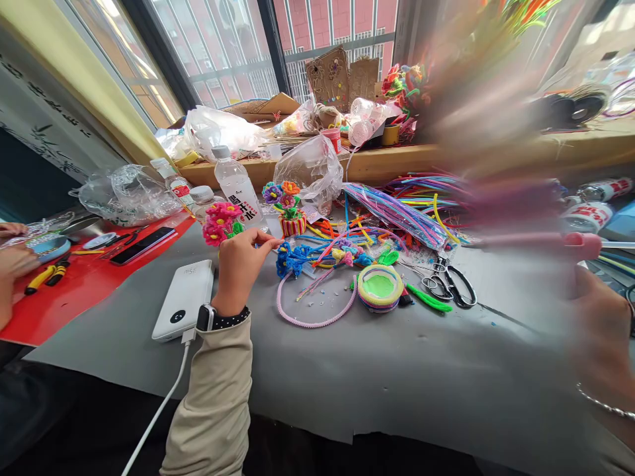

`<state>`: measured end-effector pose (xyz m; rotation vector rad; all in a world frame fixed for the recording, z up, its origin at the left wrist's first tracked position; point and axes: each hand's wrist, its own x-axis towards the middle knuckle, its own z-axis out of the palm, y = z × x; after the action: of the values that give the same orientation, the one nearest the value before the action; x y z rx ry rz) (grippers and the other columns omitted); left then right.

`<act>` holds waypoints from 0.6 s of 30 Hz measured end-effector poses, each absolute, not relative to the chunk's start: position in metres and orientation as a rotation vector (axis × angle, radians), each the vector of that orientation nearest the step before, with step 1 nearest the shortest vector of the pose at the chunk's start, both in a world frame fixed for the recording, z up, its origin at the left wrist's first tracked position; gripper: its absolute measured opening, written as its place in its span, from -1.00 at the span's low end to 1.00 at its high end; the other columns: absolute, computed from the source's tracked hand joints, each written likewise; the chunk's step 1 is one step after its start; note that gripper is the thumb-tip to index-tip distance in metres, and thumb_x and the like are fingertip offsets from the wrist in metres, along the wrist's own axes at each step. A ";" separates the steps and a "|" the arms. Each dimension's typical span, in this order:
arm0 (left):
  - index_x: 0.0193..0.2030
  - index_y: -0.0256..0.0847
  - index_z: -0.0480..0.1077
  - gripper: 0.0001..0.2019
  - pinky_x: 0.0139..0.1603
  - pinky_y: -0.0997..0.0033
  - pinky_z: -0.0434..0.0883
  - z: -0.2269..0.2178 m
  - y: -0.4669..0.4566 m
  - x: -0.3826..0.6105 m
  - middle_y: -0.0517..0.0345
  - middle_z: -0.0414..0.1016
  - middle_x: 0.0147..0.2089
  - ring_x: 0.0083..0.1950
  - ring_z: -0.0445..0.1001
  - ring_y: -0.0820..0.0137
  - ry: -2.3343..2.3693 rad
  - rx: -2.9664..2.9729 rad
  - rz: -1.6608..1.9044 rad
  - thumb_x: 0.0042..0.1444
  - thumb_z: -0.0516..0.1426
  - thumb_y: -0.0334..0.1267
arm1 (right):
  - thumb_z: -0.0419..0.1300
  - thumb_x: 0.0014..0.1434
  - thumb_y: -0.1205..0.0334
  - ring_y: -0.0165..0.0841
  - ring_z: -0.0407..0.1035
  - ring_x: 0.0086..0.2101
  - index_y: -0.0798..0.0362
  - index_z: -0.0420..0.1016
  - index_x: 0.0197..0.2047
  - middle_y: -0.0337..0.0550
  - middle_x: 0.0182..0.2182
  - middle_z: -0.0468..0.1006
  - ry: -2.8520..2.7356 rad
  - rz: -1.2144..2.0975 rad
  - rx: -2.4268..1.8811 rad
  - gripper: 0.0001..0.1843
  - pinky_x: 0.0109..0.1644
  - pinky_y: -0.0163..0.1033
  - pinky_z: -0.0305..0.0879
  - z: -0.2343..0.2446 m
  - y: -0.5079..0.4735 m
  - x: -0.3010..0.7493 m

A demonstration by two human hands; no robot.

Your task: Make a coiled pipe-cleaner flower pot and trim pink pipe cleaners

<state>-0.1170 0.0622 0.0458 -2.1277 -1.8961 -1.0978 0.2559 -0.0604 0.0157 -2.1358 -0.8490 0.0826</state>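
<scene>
Near the middle of the table my left hand (243, 264) is closed, thumb and fingertips pinched together; what is between them, if anything, is too small to make out. Just behind it shows a pink pipe-cleaner flower (222, 223). Right of the fingertips lie blue pipe-cleaner flowers (292, 258). A small striped pot of flowers (292, 221) stands behind them. At the right edge my right hand (602, 324) is smeared, its fingers unclear, close below a pink rounded piece (583, 246). A large blurred shape (516, 205) rises there, with orange and green strands above.
A lilac curved strip (317, 324), a tape roll (380, 287) and scissors (454, 284) lie ahead. Pipe cleaners (397, 211) fill the back. A water bottle (238, 188) stands behind a power bank (183, 301). At left, another person's hand (17, 264) is near pliers (47, 276).
</scene>
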 end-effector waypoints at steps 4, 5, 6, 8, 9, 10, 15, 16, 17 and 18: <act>-0.55 -0.24 0.37 -0.77 -0.41 0.48 0.24 0.048 0.062 -0.117 0.15 0.49 -0.49 -0.47 0.37 0.43 -1.901 -2.065 -1.051 -0.08 0.13 -0.10 | 0.08 -0.45 -0.20 -0.41 0.01 -0.64 -0.04 0.10 -0.62 -0.29 -0.72 0.13 -0.860 0.066 -2.146 -0.56 -0.53 -0.23 -0.02 0.013 -0.061 0.257; -0.53 -0.24 0.38 -0.78 -0.41 0.47 0.25 0.049 0.061 -0.117 0.14 0.50 -0.47 -0.47 0.37 0.43 -1.908 -2.061 -1.044 -0.08 0.13 -0.11 | 0.08 -0.45 -0.20 -0.41 0.00 -0.65 -0.04 0.10 -0.62 -0.29 -0.73 0.12 -0.859 0.065 -2.145 -0.57 -0.53 -0.23 -0.03 0.014 -0.061 0.257; -0.47 -0.24 0.40 -0.81 -0.39 0.47 0.26 0.051 0.060 -0.117 0.14 0.51 -0.45 -0.45 0.38 0.42 -1.917 -2.070 -1.043 -0.08 0.12 -0.14 | 0.08 -0.45 -0.19 -0.42 -0.01 -0.65 -0.04 0.09 -0.63 -0.30 -0.74 0.11 -0.855 0.063 -2.144 -0.57 -0.53 -0.23 -0.04 0.015 -0.061 0.256; -0.30 -0.22 0.42 -0.80 -0.32 0.46 0.29 0.054 0.058 -0.117 0.15 0.53 -0.38 -0.38 0.41 0.40 -1.931 -2.135 -1.057 -0.05 0.10 -0.20 | 0.08 -0.46 -0.17 -0.42 -0.02 -0.65 -0.05 0.09 -0.64 -0.31 -0.74 0.09 -0.846 0.070 -2.147 -0.59 -0.53 -0.23 -0.05 0.018 -0.062 0.254; -0.24 -0.20 0.42 -0.78 -0.28 0.45 0.30 0.055 0.057 -0.116 0.15 0.54 -0.35 -0.35 0.42 0.40 -1.937 -2.176 -1.064 -0.04 0.08 -0.23 | 0.08 -0.46 -0.16 -0.42 -0.02 -0.65 -0.05 0.08 -0.64 -0.31 -0.74 0.09 -0.840 0.079 -2.151 -0.60 -0.52 -0.23 -0.05 0.020 -0.062 0.253; -0.21 -0.19 0.42 -0.77 -0.27 0.45 0.30 0.056 0.056 -0.116 0.15 0.54 -0.32 -0.33 0.43 0.40 -1.941 -2.206 -1.070 -0.03 0.07 -0.24 | 0.09 -0.46 -0.15 -0.42 -0.01 -0.65 -0.05 0.08 -0.64 -0.31 -0.74 0.09 -0.835 0.089 -2.154 -0.60 -0.51 -0.23 -0.05 0.021 -0.062 0.252; -0.39 -0.17 0.47 -0.83 -0.35 0.43 0.29 0.053 0.055 -0.118 0.16 0.54 -0.35 -0.39 0.42 0.38 -1.935 -2.181 -1.050 -0.06 0.12 -0.16 | 0.09 -0.42 -0.10 -0.41 -0.02 -0.64 -0.06 0.05 -0.64 -0.31 -0.72 0.08 -0.815 0.106 -2.207 -0.64 -0.50 -0.23 -0.05 0.025 -0.062 0.248; -0.41 -0.17 0.47 -0.83 -0.37 0.43 0.28 0.052 0.055 -0.118 0.16 0.53 -0.38 -0.40 0.41 0.38 -1.921 -2.181 -1.054 -0.06 0.13 -0.15 | 0.08 -0.41 -0.10 -0.41 -0.02 -0.64 -0.06 0.05 -0.64 -0.31 -0.72 0.08 -0.817 0.105 -2.212 -0.64 -0.50 -0.23 -0.05 0.025 -0.062 0.247; -0.42 -0.16 0.47 -0.83 -0.39 0.43 0.27 0.051 0.055 -0.118 0.16 0.52 -0.40 -0.41 0.41 0.38 -1.907 -2.181 -1.060 -0.07 0.13 -0.15 | 0.07 -0.39 -0.10 -0.41 -0.02 -0.63 -0.06 0.05 -0.63 -0.31 -0.71 0.08 -0.829 0.104 -2.207 -0.65 -0.49 -0.23 -0.04 0.026 -0.062 0.246; -0.43 -0.16 0.48 -0.83 -0.39 0.42 0.27 0.051 0.054 -0.118 0.17 0.52 -0.42 -0.42 0.40 0.38 -1.887 -2.175 -1.069 -0.07 0.13 -0.14 | 0.05 -0.37 -0.10 -0.40 -0.01 -0.62 -0.06 0.06 -0.62 -0.30 -0.70 0.09 -0.852 0.101 -2.194 -0.66 -0.49 -0.23 -0.03 0.026 -0.062 0.246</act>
<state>-0.1185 0.0544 0.0510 -2.1747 -1.8873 -1.0691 0.2455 -0.0618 0.0263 -2.1939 -0.8521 0.1010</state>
